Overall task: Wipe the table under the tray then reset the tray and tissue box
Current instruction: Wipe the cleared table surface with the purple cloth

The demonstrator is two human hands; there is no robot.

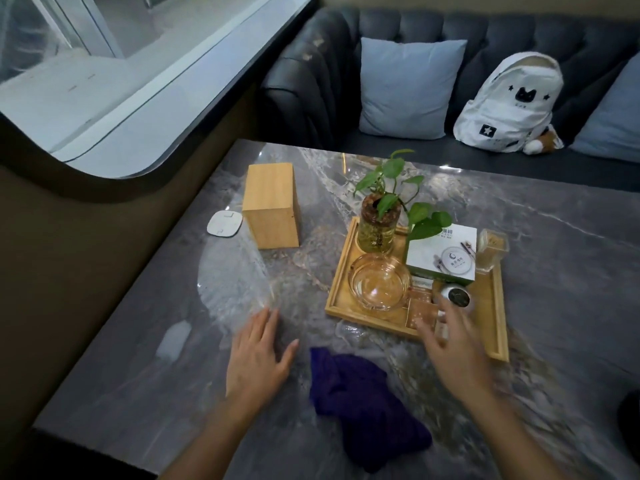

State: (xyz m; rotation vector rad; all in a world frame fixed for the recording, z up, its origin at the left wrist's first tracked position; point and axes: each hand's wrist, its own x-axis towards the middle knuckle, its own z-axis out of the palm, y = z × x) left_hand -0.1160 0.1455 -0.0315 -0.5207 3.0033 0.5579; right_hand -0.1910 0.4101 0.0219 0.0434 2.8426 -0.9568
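A wooden tray (498,306) sits right of centre on the grey marble table (571,258). It carries a plant in a glass jar (377,226), a glass ashtray (379,282), a white-green box (441,254), a toothpick holder (491,249) and a small round device (455,297). The wooden tissue box (272,206) stands upright at the far left of the table. A crumpled purple cloth (363,403) lies near me between my hands. My left hand (258,358) rests flat and open on the table. My right hand (453,351) hovers, blurred, fingers spread, over the tray's near edge.
A white rounded pad (224,222) lies left of the tissue box. Damp streaks mark the table's left part. Behind the table is a dark sofa with light blue cushions (408,88) and a white backpack (512,102). A window ledge runs along the left.
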